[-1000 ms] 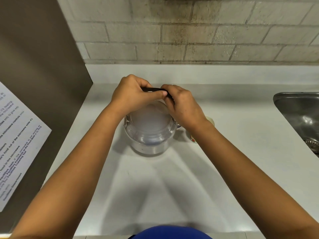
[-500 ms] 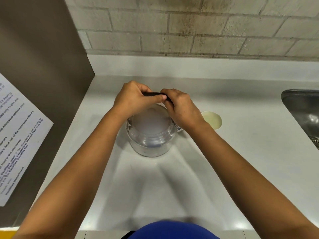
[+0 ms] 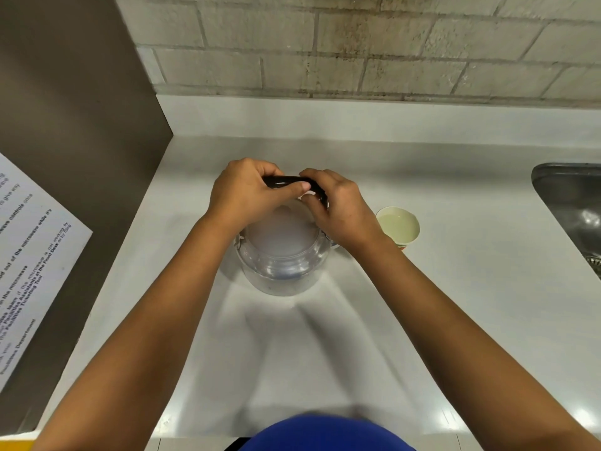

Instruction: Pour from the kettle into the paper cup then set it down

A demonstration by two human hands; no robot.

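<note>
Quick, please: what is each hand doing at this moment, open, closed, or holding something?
Left hand: closed on the kettle handle.
Right hand: closed on the same handle, at its right end, above the kettle.

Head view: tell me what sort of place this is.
Probably a shared office or dorm kitchenette: a steel sink set in a white counter, and a printed microwave-rules notice mentioning a front desk.

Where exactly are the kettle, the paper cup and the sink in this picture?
kettle (image 3: pixel 283 271): head view, on its clear glass body.
paper cup (image 3: pixel 397 224): head view, on the pale inside of the cup.
sink (image 3: pixel 567 193): head view, on its metal basin wall.
</note>
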